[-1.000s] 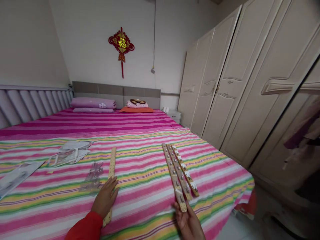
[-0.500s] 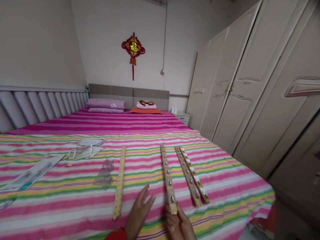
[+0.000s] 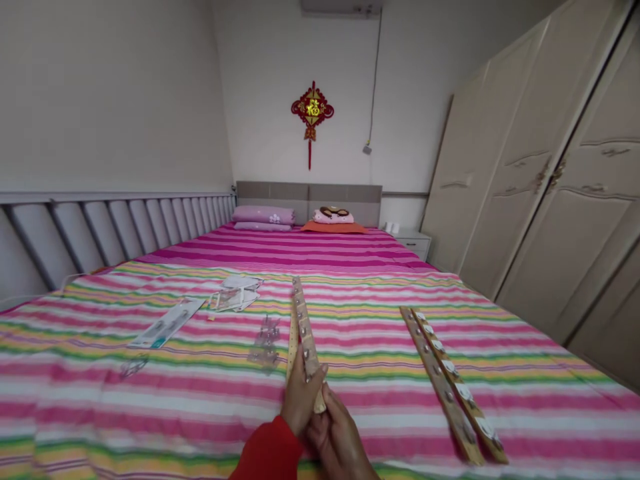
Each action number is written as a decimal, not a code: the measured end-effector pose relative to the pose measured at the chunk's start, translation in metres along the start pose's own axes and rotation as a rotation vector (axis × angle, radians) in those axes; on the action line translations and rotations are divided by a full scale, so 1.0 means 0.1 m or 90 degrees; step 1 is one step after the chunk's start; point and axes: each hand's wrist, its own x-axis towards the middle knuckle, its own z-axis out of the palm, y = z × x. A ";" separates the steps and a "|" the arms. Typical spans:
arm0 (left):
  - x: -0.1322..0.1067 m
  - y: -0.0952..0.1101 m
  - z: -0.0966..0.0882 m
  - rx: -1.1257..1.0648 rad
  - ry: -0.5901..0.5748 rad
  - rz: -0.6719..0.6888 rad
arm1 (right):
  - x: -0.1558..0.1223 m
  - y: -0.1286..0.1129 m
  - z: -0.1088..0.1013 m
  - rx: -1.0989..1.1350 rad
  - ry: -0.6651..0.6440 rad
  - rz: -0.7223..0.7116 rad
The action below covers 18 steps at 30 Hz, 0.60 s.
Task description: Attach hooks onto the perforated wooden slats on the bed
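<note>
A long wooden strip with a row of metal hooks (image 3: 304, 320) is raised over the bedspread, pointing away from me. My left hand (image 3: 301, 393) is closed around its left side near the close end. Its near tip is gripped from below by my right hand (image 3: 336, 430). Partly hidden behind it lies a flat wooden strip with small holes (image 3: 292, 340). To the left, small metal hooks in clear plastic bags (image 3: 266, 343) rest on the cloth. Off to the right lie a strip with metal hooks (image 3: 440, 380) and a strip with white round pieces (image 3: 463, 387), side by side.
The bed carries a striped bedspread (image 3: 200, 407). Left of the hooks are white packets (image 3: 236, 293), a blister package (image 3: 169, 323) and a thin wire-like loop (image 3: 135, 365). Pillows (image 3: 263, 217) stand by the headboard. A wardrobe (image 3: 530, 200) lines the right side.
My view has turned left. The hook strip has moved left, now over the holed strip. My left hand, open and apart from it before, has closed on it; my right hand still holds its end.
</note>
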 end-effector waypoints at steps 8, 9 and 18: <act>0.44 0.11 -0.28 0.062 0.122 0.041 | 0.11 0.22 0.13 -0.101 -0.030 0.029; 0.49 0.10 -0.30 0.077 0.129 0.039 | 0.12 0.23 0.13 -0.110 -0.030 0.033; 0.83 -0.06 -0.42 0.074 0.216 0.034 | 0.18 0.36 -0.07 -0.166 -0.077 0.034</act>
